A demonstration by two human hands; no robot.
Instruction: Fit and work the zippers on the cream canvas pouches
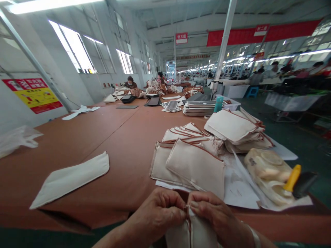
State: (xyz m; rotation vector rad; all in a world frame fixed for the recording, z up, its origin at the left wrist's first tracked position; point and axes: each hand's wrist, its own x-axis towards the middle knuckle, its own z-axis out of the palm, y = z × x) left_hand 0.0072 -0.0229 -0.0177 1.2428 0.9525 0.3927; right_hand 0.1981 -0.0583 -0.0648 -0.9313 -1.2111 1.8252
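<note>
At the table's front edge, my left hand point(165, 210) and my right hand point(209, 208) are side by side, thumbs and fingers pinched on a sewn piece point(203, 232) of off-white material with a brown edge. A brown seam or slit runs down its middle between my hands. Its lower part leaves the frame. Just beyond my hands lie off-white sewn panels point(198, 165) with brown edging, overlapping one another. To the left, a single off-white panel point(74, 177) lies apart on the brown table point(111, 127).
At right, a stack of panels point(231, 125) stands behind a yellowish plastic container point(267, 168) and a yellow-handled brush or scraper point(293, 179). White paper point(240, 186) lies beneath. Farther back are a teal bottle point(218, 104) and grey stacks point(199, 107). A person point(130, 82) sits at the far end.
</note>
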